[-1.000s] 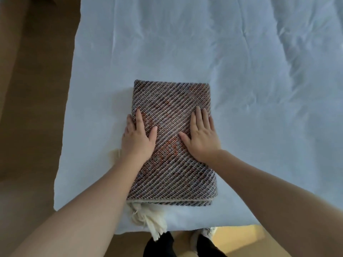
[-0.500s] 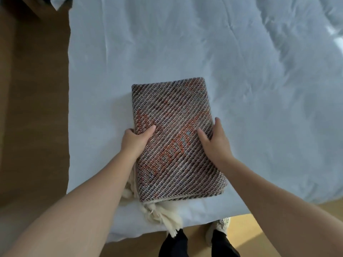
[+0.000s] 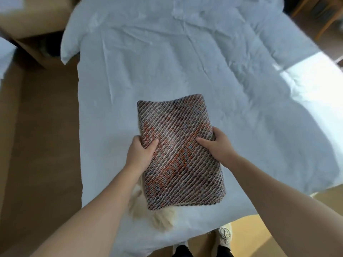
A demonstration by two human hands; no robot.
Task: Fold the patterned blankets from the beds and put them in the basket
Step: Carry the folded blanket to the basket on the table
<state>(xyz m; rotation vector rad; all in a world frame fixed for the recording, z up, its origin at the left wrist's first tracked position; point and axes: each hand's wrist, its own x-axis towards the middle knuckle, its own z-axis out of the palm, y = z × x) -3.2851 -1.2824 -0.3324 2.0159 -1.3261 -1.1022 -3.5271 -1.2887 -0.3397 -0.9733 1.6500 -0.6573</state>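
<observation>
At the centre of the frame, over the near end of a bed (image 3: 185,62) covered in wrinkled white bedding, a folded patterned blanket (image 3: 180,151) sits as a thick rectangle, its long side running from lower right toward upper left at a slight slant. Its weave is diagonal stripes of brown, cream and grey with patches of orange-red through the middle. The left hand (image 3: 140,154) is closed on the blanket's left edge, thumb on top and the fingers tucked beneath out of sight. The right hand (image 3: 219,145) is closed on the right edge in the same way, thumb lying across the top surface, fingers wrapped around the side. Whether the blanket rests on the bedding or is lifted just clear of it cannot be told. A cream fringe (image 3: 159,214) spills from under the blanket's lower left corner onto the white cover. At the bottom edge, dark trouser legs and a pale shoe (image 3: 225,236) show on the wooden floor (image 3: 37,145). A bright patch of sunlight falls on the right side of the bed. Blurred wooden furniture (image 3: 33,17) stands in the upper left corner.
</observation>
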